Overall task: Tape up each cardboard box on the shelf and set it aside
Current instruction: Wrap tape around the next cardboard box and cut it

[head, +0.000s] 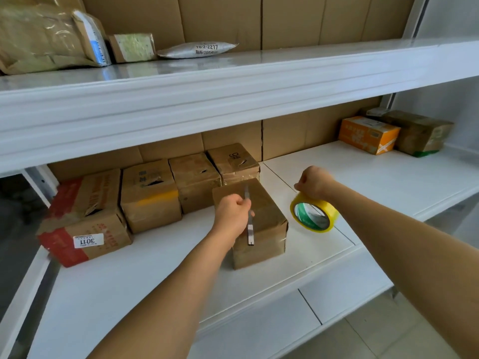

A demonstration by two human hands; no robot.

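My left hand (232, 212) is curled in a fist round a knife (248, 218), held over the top of the box (261, 224) that stands alone on the shelf (375, 177), forward of the others; the blade end lies above the box's top face and the pale handle end hangs down past its front face. Whether the knife touches the cardboard I cannot tell. Just right of the box, my right hand (315, 181) pinches the upper rim of a yellow tape roll (314, 212), which stands on edge on the shelf, its green-and-white core facing me. Behind the box, three boxes (193, 181) sit in a row against the cardboard backing, the rightmost touching or nearly touching it. Left of the box lies a larger red-printed carton (85, 218) bearing a white label reading 3011 upside down. Far right of the box, at the back of the shelf, an orange box (368, 133) rests beside a brown parcel (421, 132). On the upper shelf (233, 81), above and left of the box, lie wrapped parcels (49, 37) and a grey mailer (198, 50).
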